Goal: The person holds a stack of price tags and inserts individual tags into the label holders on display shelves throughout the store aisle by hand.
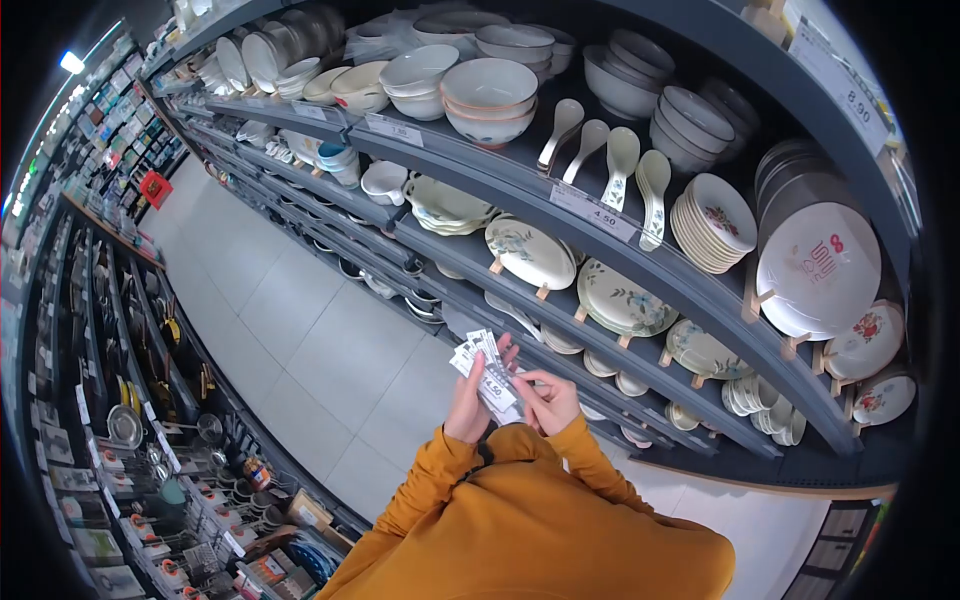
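Just below the frame's centre, the left hand (466, 402) grips a fanned stack of white, black-printed price labels (493, 388), fingers curled behind it, while the right hand's (553, 402) fingers pinch its right edge. Glossy white bowls (488, 88) line a dark grey shelf (478, 164) above.

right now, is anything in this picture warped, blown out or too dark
Head view: strong fisheye bend, the upper shelf edge curving; head view: corners black; head view: ceiling light at upper left glaring white; head view: price tags in the hands bright, fine print too small to read.
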{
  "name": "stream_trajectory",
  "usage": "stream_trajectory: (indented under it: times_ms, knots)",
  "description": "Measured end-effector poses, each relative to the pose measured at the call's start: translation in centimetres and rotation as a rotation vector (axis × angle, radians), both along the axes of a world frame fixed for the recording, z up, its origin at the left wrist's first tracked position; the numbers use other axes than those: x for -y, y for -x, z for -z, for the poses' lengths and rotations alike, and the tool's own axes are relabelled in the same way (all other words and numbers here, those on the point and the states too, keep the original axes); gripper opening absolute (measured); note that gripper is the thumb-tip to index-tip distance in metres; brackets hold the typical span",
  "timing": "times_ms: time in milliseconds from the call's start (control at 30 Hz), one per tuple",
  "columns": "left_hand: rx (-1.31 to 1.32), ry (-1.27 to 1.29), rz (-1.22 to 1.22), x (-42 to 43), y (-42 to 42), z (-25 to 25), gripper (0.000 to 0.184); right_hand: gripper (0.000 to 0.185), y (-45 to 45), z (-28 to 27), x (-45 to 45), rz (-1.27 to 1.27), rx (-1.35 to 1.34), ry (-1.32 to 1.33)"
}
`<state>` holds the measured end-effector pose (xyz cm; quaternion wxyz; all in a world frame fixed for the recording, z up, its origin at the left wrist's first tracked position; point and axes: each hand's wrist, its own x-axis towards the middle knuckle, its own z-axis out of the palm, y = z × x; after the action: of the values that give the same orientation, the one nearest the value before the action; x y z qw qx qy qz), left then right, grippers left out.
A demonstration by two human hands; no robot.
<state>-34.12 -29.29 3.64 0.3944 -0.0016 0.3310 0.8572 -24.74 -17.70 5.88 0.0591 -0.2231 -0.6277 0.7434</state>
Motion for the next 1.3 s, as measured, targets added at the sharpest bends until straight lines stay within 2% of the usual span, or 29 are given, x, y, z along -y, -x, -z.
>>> stream_trajectory:
  times_ms: [33,133,200,267,333,400,467,600,700,800,833,1000,1100,1167,1200,1233,1300]
  knots:
    - [0.005,0.05,-0.019,0.0,0.7,0.4,0.048,0.019,0.4,0.3,-0.6,-0.058,0.029,-0.051]
    - [-0.001,0.131,-0.103,0.1,2.2,1.5,0.042,0.027,4.1,1.4,-3.6,0.037,0.026,-0.208]
    - [-0.002,0.157,-0.13,0.5,3.0,1.8,0.039,0.034,7.7,3.0,-5.9,0.066,0.118,-0.662]
    - [0.018,0.16,-0.151,0.6,3.2,1.0,0.034,0.039,10.8,5.0,-8.0,0.087,0.156,-0.958]
    - [0.018,0.164,-0.137,1.1,3.4,0.8,0.033,0.033,13.1,7.8,-9.2,0.1,0.304,-1.188]
    - [0.05,0.185,-0.145,1.6,3.9,1.4,0.035,0.026,13.7,8.5,-10.0,0.026,0.274,-1.031]
    - [0.0,0.196,-0.185,1.7,4.2,0.5,0.037,0.023,13.7,8.0,-9.8,0.066,0.261,-0.983]
    - [0.073,0.219,-0.129,3.0,5.8,2.3,0.042,0.02,13.7,7.8,-9.4,0.111,0.269,-0.924]
    - [0.086,0.136,-0.12,3.3,7.4,2.5,0.044,0.019,13.8,6.7,-8.5,0.244,0.096,-0.836]
    - [0.112,0.098,-0.165,3.8,8.9,2.3,0.043,0.018,14.3,4.9,-5.5,0.166,-0.011,-0.331]
    - [0.092,0.082,-0.177,3.9,9.6,2.3,0.043,0.018,14.7,3.6,-3.5,0.111,0.032,-0.17]
    - [0.038,0.037,-0.148,7.0,14.0,2.1,0.044,0.023,18.2,4.2,4.5,-0.246,0.139,0.012]
    - [0.057,0.079,-0.189,10.4,17.7,3.1,0.043,0.023,22.8,2.3,6.4,-0.315,0.12,-0.168]
    - [0.053,0.162,-0.253,12.7,20.5,2.6,0.04,0.022,26.9,-0.6,7.2,-0.117,-0.044,-0.293]
    - [0.041,0.187,-0.197,14.2,22.0,2.6,0.039,0.023,28.9,-4.1,7.6,0.0,-0.096,-0.428]
    - [0.03,0.207,-0.137,15.7,23.4,2.8,0.039,0.028,30.7,-6.1,7.3,0.115,-0.091,-0.674]
    - [0.031,0.204,-0.001,17.7,26.0,2.0,0.036,0.04,33.3,-10.5,6.9,0.33,-0.187,-0.924]
